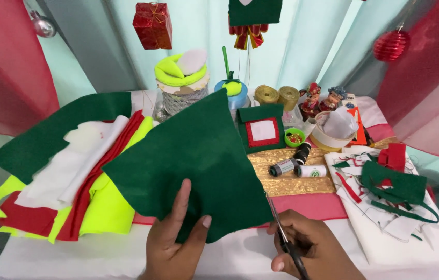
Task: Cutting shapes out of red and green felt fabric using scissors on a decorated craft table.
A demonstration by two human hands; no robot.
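The green felt sheet (193,161) is held up above the white-covered table (100,256), its lower edge pinched in the left hand (175,243), thumb pressed flat on the front face and the other fingers hidden behind it. It looks light and soft, thick enough to stand up in a broad, slightly bowed plane without flopping, so a hold near the lower edge seems enough to steady it; a firmer pinch close to the blades would probably keep the cloth taut where it is cut. The matte surface should not slip between fingers. The right hand (307,249) is closed around the handles of a pair of scissors (284,236), whose blades point up and meet the sheet's lower right edge; whether the blades are parted or closed on the felt is hard to tell from this angle. So the sheet sits above and between both hands, left hand just below its middle, scissors at its right border. To the left lies a stack of felt (74,181) in white, red, yellow and green; to the right, thread spools (297,166) and green scraps (395,189).
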